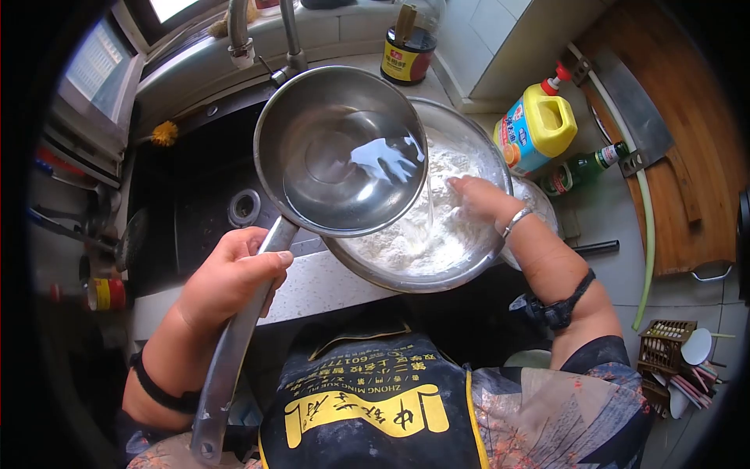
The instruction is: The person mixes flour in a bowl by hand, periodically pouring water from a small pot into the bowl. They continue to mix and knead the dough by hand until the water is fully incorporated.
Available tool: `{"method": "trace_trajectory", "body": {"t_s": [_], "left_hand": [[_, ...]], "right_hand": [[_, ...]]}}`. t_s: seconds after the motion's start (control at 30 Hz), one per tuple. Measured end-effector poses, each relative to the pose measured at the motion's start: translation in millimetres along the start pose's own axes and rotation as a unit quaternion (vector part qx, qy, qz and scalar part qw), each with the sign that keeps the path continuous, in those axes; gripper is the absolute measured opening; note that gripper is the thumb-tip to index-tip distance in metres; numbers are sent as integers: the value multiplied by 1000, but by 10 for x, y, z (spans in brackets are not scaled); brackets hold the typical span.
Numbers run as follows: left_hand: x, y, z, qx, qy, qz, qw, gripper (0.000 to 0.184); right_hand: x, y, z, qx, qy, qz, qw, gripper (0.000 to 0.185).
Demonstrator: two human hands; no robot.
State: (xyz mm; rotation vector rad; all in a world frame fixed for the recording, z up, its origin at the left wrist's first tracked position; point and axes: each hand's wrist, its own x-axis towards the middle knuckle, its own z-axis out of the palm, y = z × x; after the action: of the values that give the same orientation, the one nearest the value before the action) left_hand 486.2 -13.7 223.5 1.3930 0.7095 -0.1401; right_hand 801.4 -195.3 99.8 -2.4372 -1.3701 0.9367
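Observation:
My left hand (248, 270) is wrapped round the long handle of a metal ladle (312, 117), which holds clear water. The ladle is over the left rim of a large metal bowl (375, 275) of white flour (437, 227). A thin stream of water falls from the ladle's right edge onto the flour. My right hand (478, 197) is over the right part of the bowl, its fingers at the flour and partly curled. Whether flour is between those fingers is hard to make out.
A dark sink (195, 187) lies at the left, with a faucet (238, 35) behind it. A yellow jug (539, 125), a green bottle (582, 168) and a lidded jar (408, 59) stand beyond the bowl. At the right are a cleaver (629, 102) and wooden boards (695, 141).

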Motion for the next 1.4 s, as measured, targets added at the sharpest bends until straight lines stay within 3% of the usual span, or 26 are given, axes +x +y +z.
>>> {"method": "trace_trajectory", "body": {"t_s": [0.07,0.13,0.2,0.27,0.3,0.4,0.43,0.53,0.67,0.7,0.8,0.83,0.93,0.97,1.07,1.17,1.4], "left_hand": [[-16,-6,-19,-30,-5,1,1000,17],[-28,-2,-37,-54,-3,1,999,16],[-35,6,-62,-70,6,1,998,16],[-36,-28,-134,-68,14,15,997,18],[-41,-41,-167,-67,19,22,997,19],[-78,-20,-226,-66,40,17,997,18],[-88,-25,-242,-68,43,18,997,18],[-117,-47,-295,-75,48,19,996,17],[-131,-44,-295,-92,53,20,994,16],[-142,-43,-283,-99,58,20,993,16],[-151,-46,-293,-88,54,21,994,16],[-153,-44,-290,-89,57,18,994,16],[-154,-35,-276,-90,65,14,994,16],[-152,-29,-269,-90,66,15,994,16],[-117,-13,-269,-86,68,21,994,16],[-52,6,-290,-69,69,27,995,17],[131,76,-294,-10,92,55,994,18]], "right_hand": [[57,9,112,42,-26,15,999,50],[22,-227,137,-50,-42,-15,998,52],[111,-204,186,167,-43,-11,985,50],[170,-255,229,398,-41,-10,917,46],[156,-376,132,416,-41,-44,907,43],[378,-301,-111,285,10,-77,955,44],[488,-227,-127,204,103,-112,967,48],[558,-192,-113,-74,117,11,990,50],[603,-356,115,102,-38,10,994,60],[549,-396,142,76,7,-61,995,51],[511,-536,-158,145,-109,-80,980,45],[609,-437,-154,225,-89,-91,966,38],[857,-397,-175,14,150,-78,986,37],[1001,-366,-126,116,84,-3,990,41],[948,-665,183,-67,146,-131,978,48],[844,-865,172,-155,-46,-147,976,50],[-42,-1005,100,-287,-32,-252,924,34]]}}
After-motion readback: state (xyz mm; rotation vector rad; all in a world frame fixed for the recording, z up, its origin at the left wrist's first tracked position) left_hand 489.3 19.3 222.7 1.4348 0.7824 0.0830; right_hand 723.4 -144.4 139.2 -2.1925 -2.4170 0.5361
